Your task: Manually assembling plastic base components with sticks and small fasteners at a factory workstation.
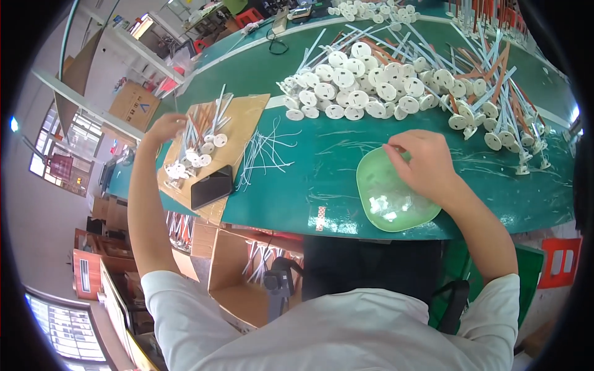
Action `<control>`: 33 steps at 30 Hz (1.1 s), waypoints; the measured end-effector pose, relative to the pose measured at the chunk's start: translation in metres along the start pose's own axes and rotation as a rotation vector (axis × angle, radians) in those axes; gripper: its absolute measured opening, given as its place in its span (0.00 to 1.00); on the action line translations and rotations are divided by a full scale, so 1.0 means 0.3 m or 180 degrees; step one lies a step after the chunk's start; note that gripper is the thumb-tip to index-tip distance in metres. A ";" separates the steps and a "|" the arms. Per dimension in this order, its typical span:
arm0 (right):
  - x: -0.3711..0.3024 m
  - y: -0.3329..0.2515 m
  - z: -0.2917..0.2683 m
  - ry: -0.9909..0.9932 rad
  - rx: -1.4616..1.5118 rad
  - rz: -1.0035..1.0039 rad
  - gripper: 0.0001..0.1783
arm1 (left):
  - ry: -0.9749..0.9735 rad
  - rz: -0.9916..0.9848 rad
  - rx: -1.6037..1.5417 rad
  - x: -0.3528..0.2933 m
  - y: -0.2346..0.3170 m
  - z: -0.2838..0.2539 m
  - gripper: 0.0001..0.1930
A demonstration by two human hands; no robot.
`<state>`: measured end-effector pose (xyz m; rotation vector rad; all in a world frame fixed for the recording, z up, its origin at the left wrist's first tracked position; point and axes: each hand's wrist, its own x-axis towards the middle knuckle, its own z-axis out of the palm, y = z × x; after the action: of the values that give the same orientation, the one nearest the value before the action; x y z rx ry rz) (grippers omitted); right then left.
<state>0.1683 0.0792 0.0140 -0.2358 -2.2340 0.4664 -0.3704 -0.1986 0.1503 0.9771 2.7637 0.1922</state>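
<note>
My left hand (164, 128) is at the far left, its fingers stretched toward the ends of a small bunch of brown and pale-blue flat strips or leads (201, 127). White round discs (206, 150) sit at their near ends, on a sheet of cardboard (246, 117). I cannot see anything held in that hand. My right hand (424, 164) is over the far right side of a light-green bowl (366, 185), thumb and forefinger brought together. Whatever is between those fingertips is too small to make out. Clear, shiny material (393, 207) lies in the bowl.
A large heap of white discs with leads (359, 80) covers the back of the green table (291, 204); more leads (504, 111) lie at right. A dark phone-like object (211, 187) rests on the cardboard, beside loose thin white strands (266, 151). An open cardboard box (232, 266) stands below the edge.
</note>
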 end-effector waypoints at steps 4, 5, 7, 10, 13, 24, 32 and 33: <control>-0.002 0.016 -0.029 -0.0294 -0.0219 0.0191 0.04 | -0.0376 -0.0595 -0.0042 -0.058 -0.040 0.068 0.41; -0.002 0.028 -0.030 -0.0263 -0.0287 0.0202 0.04 | -0.0505 -0.0779 -0.0021 -0.057 -0.027 0.101 0.43; -0.014 0.045 -0.029 -0.0352 -0.0278 0.0229 0.05 | -0.0766 -0.0993 0.0238 -0.055 0.046 0.144 0.45; -0.018 0.048 -0.029 -0.0296 -0.0304 0.0225 0.05 | -0.0635 -0.0803 0.0759 -0.044 0.106 0.138 0.40; -0.022 0.064 -0.023 -0.0347 -0.0348 0.0241 0.05 | 0.0236 0.0125 0.2000 -0.004 0.323 0.179 0.16; -0.016 0.023 -0.038 -0.0508 -0.0475 0.0081 0.05 | 0.1234 0.2769 -0.0772 0.077 1.297 0.487 0.21; -0.019 0.042 -0.020 -0.0306 -0.0284 -0.0076 0.08 | 0.1540 0.2764 -0.0883 0.123 1.336 0.514 0.13; -0.015 0.044 -0.021 -0.0266 -0.0313 -0.0070 0.08 | 0.1553 0.2812 -0.0875 0.098 1.337 0.502 0.13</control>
<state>0.1762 0.0914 0.0091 -0.2469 -2.3419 0.3610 -0.1144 0.1381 0.0757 2.2146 2.3283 1.0149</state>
